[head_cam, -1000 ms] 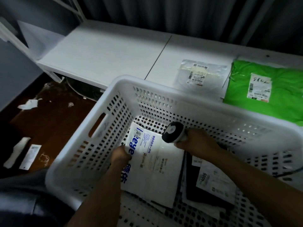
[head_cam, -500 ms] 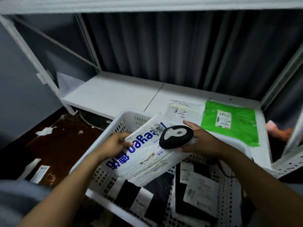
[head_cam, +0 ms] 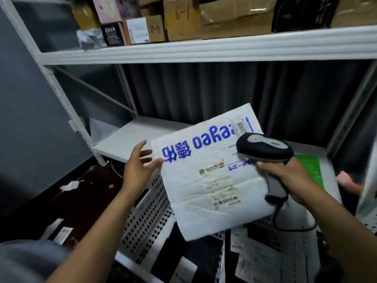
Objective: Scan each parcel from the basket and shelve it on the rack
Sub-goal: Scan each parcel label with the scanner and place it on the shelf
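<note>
White padded mailer [head_cam: 208, 180] w/ blue print is held up above the basket [head_cam: 146, 217], label side toward the camera, tilted. Left hand [head_cam: 140, 166] is open, fingers spread & straight, thumb tip just touching the mailer's left edge, over the basket's left wall. Right hand [head_cam: 293, 178] is wrapped round the grip of a barcode scanner [head_cam: 263, 149], head in front of the mailer's top right corner; can't tell if that hand also props the mailer from below. Inside the basket: black & white labelled parcels [head_cam: 263, 258]. Behind the basket, the rack's lower shelf [head_cam: 126, 137] carries a green mailer [head_cam: 308, 166]. High above the basket, the upper shelf [head_cam: 204, 50] holds cardboard boxes [head_cam: 181, 19], one marked 6-1
</note>
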`<state>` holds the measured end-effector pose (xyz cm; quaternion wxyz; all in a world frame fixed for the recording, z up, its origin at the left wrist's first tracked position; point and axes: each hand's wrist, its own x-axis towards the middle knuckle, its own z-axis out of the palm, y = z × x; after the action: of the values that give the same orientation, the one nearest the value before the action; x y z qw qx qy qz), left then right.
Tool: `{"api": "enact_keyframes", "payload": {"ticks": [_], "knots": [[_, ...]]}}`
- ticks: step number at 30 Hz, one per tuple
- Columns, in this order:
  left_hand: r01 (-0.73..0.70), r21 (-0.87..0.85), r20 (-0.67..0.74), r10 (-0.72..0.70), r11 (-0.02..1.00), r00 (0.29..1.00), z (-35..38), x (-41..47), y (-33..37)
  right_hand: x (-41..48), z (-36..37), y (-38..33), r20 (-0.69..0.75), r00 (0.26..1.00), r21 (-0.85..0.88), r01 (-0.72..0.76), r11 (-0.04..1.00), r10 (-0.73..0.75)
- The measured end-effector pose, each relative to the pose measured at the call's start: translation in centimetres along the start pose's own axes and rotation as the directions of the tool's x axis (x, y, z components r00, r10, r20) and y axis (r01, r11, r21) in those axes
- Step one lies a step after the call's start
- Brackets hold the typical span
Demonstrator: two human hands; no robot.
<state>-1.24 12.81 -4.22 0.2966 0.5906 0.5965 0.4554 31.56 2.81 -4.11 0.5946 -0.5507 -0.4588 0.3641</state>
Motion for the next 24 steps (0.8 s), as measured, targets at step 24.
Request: {"api": "enact_keyframes", "payload": {"ticks": [24], "knots": [[-0.013, -0.192, -0.178, -0.022, 0.981, 0.984, 4.6, -0.2, -1.7, -0.2, 3.5, 0.8, 0.051, 0.942, -0.014, -0.332, 0.943, 0.333]]}}
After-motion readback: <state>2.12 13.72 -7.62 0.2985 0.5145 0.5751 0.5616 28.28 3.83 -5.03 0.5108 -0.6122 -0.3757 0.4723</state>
